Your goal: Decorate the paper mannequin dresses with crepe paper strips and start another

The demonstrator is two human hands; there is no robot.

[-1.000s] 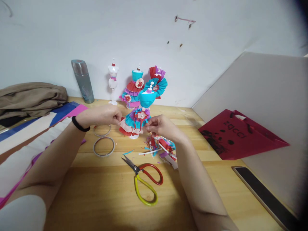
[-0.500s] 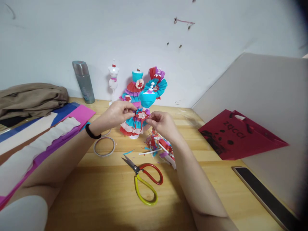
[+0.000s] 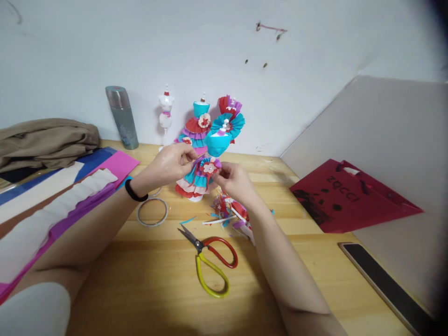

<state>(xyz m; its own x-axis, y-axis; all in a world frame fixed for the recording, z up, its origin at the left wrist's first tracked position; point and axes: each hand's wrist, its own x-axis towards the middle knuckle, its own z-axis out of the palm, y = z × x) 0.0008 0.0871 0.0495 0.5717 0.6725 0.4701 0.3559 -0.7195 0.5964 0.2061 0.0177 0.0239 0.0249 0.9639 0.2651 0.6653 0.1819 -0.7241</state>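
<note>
A small mannequin in a turquoise top [image 3: 217, 143] and a layered paper skirt [image 3: 196, 183] leans to the right between my hands. At its waist sits a paper flower [image 3: 209, 168] in red, pale pink and purple. My left hand [image 3: 172, 163] pinches at the waist's left side; what lies between its fingertips is too small to make out. On the other side, my right hand [image 3: 234, 181] has thumb and finger closed on the flower's right edge. Scissors [image 3: 199, 246] with red and yellow handles lie open on the table in front.
Behind stand two dressed mannequins [image 3: 200, 110] [image 3: 229, 107], a bare one [image 3: 165, 112] and a bottle [image 3: 122, 119]. Paper scraps [image 3: 224, 205] and a tape ring [image 3: 139, 215] lie nearer. Coloured sheets [image 3: 121, 163] and cloth [image 3: 52, 140] are left; a red bag [image 3: 346, 200] and phone [image 3: 381, 284] right.
The front mannequin's top has tilted a little further to the right. My left fingers have drawn slightly away from the flower, while my right hand stays at its edge.
</note>
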